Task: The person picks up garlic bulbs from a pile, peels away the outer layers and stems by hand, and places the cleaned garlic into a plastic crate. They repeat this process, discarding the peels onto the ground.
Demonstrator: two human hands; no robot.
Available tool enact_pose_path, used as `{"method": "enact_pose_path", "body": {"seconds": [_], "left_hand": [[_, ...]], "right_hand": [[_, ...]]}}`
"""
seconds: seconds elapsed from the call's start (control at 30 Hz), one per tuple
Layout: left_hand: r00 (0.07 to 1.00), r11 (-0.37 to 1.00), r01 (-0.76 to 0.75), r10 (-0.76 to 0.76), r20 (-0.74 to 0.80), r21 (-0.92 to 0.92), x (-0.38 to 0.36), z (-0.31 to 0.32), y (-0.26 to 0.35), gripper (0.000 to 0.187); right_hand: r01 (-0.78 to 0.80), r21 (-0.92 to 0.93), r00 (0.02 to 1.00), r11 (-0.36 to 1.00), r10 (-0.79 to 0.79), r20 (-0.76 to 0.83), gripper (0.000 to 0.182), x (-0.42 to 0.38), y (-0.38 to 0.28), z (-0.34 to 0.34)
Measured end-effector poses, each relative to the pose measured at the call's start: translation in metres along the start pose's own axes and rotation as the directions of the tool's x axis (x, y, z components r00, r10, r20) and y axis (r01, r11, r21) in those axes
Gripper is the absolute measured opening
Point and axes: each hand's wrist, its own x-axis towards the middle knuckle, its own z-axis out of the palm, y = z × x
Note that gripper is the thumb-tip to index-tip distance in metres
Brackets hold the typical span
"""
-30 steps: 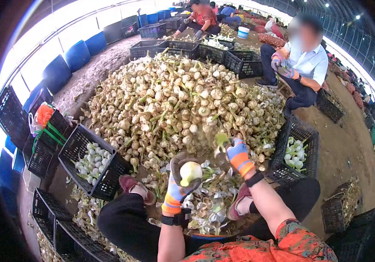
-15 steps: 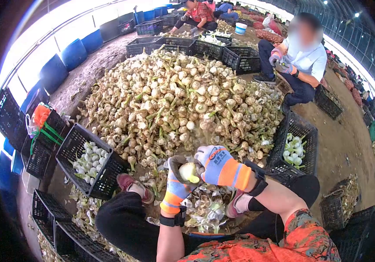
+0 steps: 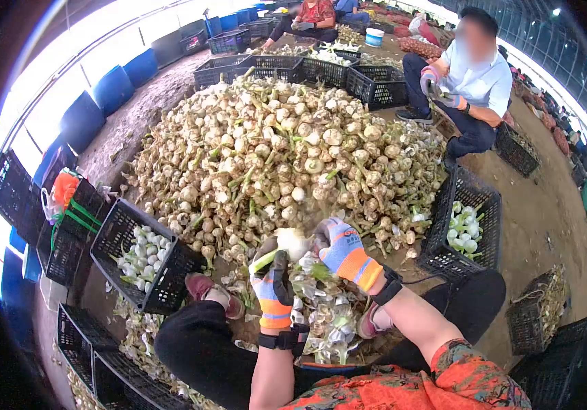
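My left hand (image 3: 274, 281) grasps a garlic bulb (image 3: 294, 242) near the pile (image 3: 273, 157), seemingly steadying it for my right hand (image 3: 349, 254), whose fingers curl close; I can't tell whether they pinch anything. Crates (image 3: 174, 283) flank the pile, apparently for easy reach.

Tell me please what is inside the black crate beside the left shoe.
The crate holds white garlic bulbs, some with green stems; whatever lies beneath them is covered.

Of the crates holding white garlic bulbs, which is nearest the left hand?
The black crate beside the left shoe; the right-hand crate sits by the right knee, and the far crates lie beyond the pile.
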Motion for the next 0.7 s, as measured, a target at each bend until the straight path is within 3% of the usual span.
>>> {"method": "enact_pose_path", "body": {"seconds": [0.03, 0.07, 0.2, 0.27, 0.3, 0.37, 0.4, 0.43, 0.5, 0.53, 0.57, 0.6, 0.63, 0.67, 0.7], "left_hand": [[0.998, 0.997, -0.032, 0.028, 0.049, 0.065, 0.001, 0.000, -0.001, 0.030], [0.998, 1.000, 0.002, -0.002, 0.061, 0.003, 0.002, -0.002, -0.002, 0.031], [0.986, 0.991, 0.106, -0.093, 0.141, -0.085, -0.002, 0.009, 0.007, 0.034], [0.962, 0.954, 0.184, -0.125, 0.244, -0.238, -0.003, 0.007, 0.001, 0.037], [0.960, 0.953, 0.191, -0.131, 0.247, -0.234, -0.003, 0.009, 0.000, 0.037], [0.955, 0.862, 0.253, -0.149, 0.257, -0.440, -0.001, 0.011, 0.000, 0.034], [0.951, 0.780, 0.287, -0.164, 0.261, -0.556, 0.000, 0.012, 0.001, 0.040], [0.942, 0.766, 0.328, -0.224, 0.248, -0.553, 0.006, 0.007, 0.002, 0.044], [0.947, 0.718, 0.316, -0.202, 0.248, -0.620, 0.007, 0.014, 0.003, 0.044], [0.944, 0.735, 0.323, -0.201, 0.263, -0.597, 0.009, 0.011, -0.003, 0.043], [0.938, 0.746, 0.335, -0.205, 0.281, -0.576, 0.012, 0.008, -0.011, 0.043], [0.937, 0.854, 0.320, -0.220, 0.271, -0.411, 0.012, 0.015, -0.016, 0.045], [0.917, 0.933, 0.339, -0.298, 0.266, -0.123, 0.015, 0.003, -0.032, 0.046], [0.906, 0.959, 0.185, -0.251, 0.341, 0.215, 0.009, 0.006, -0.039, 0.047], [0.878, 0.863, -0.031, -0.217, 0.426, 0.505, 0.005, 0.012, -0.044, 0.049]], "right_hand": [[-0.024, 0.024, 0.999, 0.999, 0.025, -0.030, 0.029, 0.002, 0.007, 0.002], [-0.074, -0.040, 0.989, 0.996, 0.069, -0.127, 0.031, -0.002, 0.013, 0.004], [-0.303, -0.047, 0.944, 0.952, 0.294, -0.148, 0.038, -0.004, 0.050, 0.010], [-0.345, -0.034, 0.927, 0.938, 0.335, -0.168, 0.038, -0.010, 0.075, 0.021], [-0.380, -0.024, 0.911, 0.925, 0.370, -0.183, 0.039, -0.016, 0.085, 0.025], [-0.444, -0.103, 0.892, 0.890, 0.428, -0.148, 0.040, -0.031, 0.101, 0.030], [-0.433, -0.217, 0.881, 0.875, 0.461, 0.102, 0.038, -0.039, 0.114, 0.035], [-0.390, -0.322, 0.801, 0.863, 0.490, 0.343, 0.037, -0.046, 0.117, 0.037], [-0.364, -0.185, 0.746, 0.913, 0.405, 0.529, 0.032, -0.066, 0.114, 0.039], [-0.412, 0.003, 0.772, 0.911, 0.347, 0.532, 0.029, -0.071, 0.113, 0.040], [-0.426, 0.269, 0.854, 0.864, 0.287, 0.434, 0.023, -0.082, 0.146, 0.085], [-0.538, 0.690, 0.828, 0.484, 0.153, 0.539, 0.025, -0.084, 0.143, 0.084], [-0.534, 0.842, 0.845, -0.076, -0.020, 0.535, 0.027, -0.085, 0.130, 0.078], [-0.490, 0.566, 0.768, -0.663, -0.022, 0.640, 0.033, -0.070, 0.078, 0.030], [-0.354, 0.742, 0.839, -0.569, 0.156, 0.521, 0.037, -0.070, 0.084, 0.054]]}}
